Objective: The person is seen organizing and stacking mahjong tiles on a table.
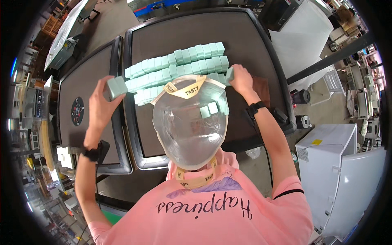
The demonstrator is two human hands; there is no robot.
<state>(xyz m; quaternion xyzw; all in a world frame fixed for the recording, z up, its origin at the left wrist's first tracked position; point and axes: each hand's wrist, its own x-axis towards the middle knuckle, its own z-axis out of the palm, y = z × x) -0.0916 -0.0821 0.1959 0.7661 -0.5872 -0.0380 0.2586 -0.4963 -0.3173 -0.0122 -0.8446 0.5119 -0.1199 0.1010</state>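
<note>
Cluttered workshop floor surrounds the scene, with a white cabinet (pixel 326 143) standing at the right and a dark-topped table (pixel 163 41) in a thick black frame filling the middle. Three long rows of pale green tiles (pixel 175 58) lie across its brown top, the nearest row partly masked by a clear plastic cover (pixel 188 130) edged with tape. A second dark table (pixel 96 69), with a round panel (pixel 77 111) set into it, adjoins on the left. The two hands are well apart: the left hand (pixel 101 100) pinches a small block of tiles (pixel 117 87) between thumb and fingers beside the rows' left end, while the right hand (pixel 241 79) grips an end tile (pixel 230 74) at their right. Glare and the cover blur the near row, so I cannot tell whether it runs unbroken between the hands. Two paler loose tiles (pixel 213 108) show through the plastic. If the hands squeezed inward unevenly, the rows could buckle or a tile could pop upward, since their tops already look stepped. A loosened left pinch might drop its block, likely over the seam between the tables, and a dipping cover edge could catch the near row.
</note>
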